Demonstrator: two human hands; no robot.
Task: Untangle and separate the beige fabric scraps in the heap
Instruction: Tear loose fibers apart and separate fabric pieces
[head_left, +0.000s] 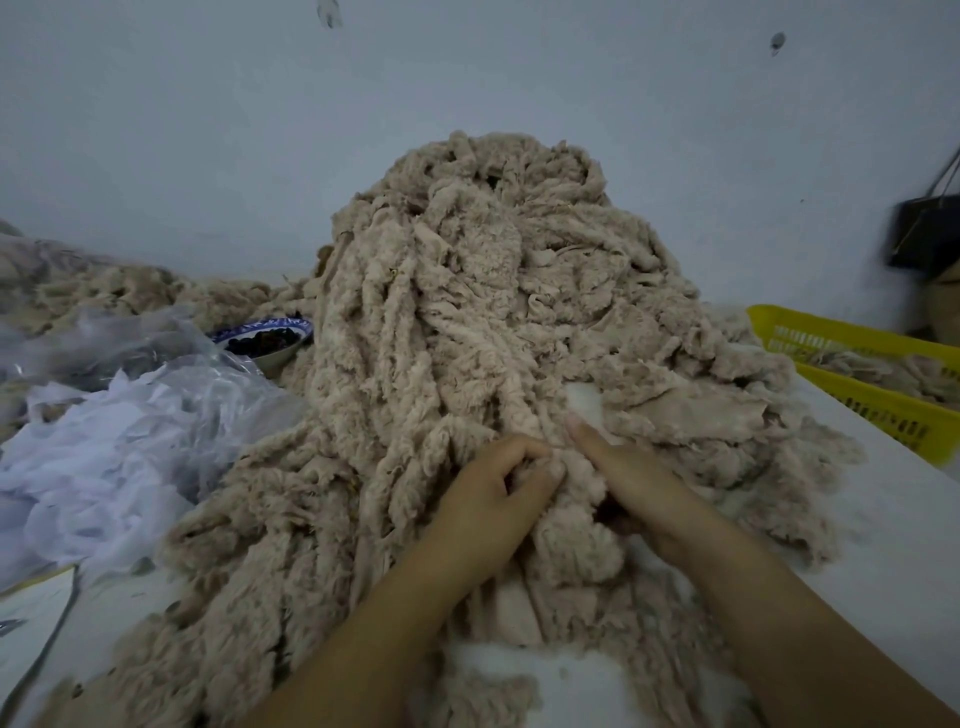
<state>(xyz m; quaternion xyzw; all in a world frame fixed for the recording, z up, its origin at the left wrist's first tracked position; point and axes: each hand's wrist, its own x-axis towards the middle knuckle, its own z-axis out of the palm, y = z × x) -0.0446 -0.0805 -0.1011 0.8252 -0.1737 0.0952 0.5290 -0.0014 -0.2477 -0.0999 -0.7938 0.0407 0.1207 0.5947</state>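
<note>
Lying at the far left of the worktop (893, 525) is a crumple of thin white sheeting (98, 467) with clear plastic (130, 338) bunched behind it. Just right of the plastic sits a blue-patterned bowl (270, 335) holding something dark, its right edge touching the heap of beige fabric scraps (467, 312). The heap fills the middle of the worktop, piled high against the pale wall (208, 130), and its fluffy strips trail down toward the near edge. At its near foot the left hand (493, 493) has curled fingers, pinching a tuft of scrap. Just beside it the right hand (634, 483) lies on the same clump with its forefinger straight. Its other fingers are sunk in the fluff, so I cannot tell whether they grip. Further right stands a yellow basket (857, 374) with more beige scraps inside, and a dark bag (924, 234) hangs on the wall above it.
</note>
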